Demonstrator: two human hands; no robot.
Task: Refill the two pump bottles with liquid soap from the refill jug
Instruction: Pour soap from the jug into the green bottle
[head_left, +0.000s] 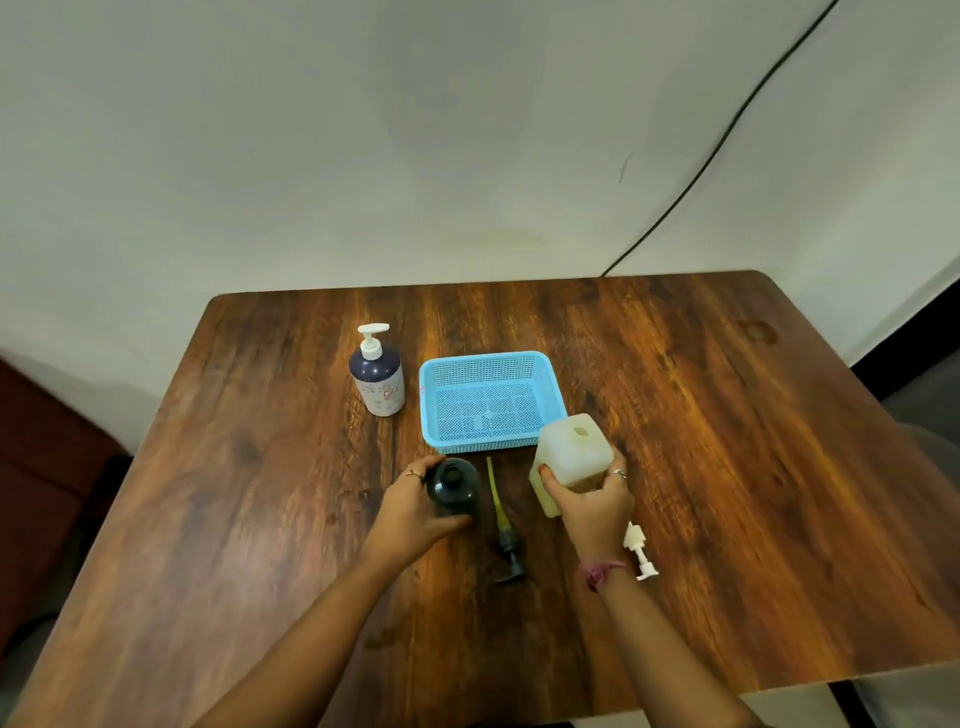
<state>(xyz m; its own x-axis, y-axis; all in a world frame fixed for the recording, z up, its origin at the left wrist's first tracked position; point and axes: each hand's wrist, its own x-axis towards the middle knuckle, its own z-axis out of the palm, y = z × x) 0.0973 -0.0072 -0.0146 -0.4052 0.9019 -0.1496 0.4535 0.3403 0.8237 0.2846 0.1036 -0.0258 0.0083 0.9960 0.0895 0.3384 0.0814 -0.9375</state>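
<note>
my left hand (415, 506) grips the open dark bottle (453, 486) standing on the table (727, 467), and my right hand (589, 501) is wrapped round the pale square bottle (571, 452), also uncapped. the dark pump (506, 540) lies between them, the white pump (640, 553) by my right wrist. the navy jug (377, 382) stands left of the blue basket (488, 400)

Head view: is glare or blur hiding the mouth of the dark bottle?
Head view: no glare on the dark bottle; its open mouth shows, slightly soft. Edges bend from the wide lens. Left hand holds the bottle, right hand grips the pale jug.
</note>
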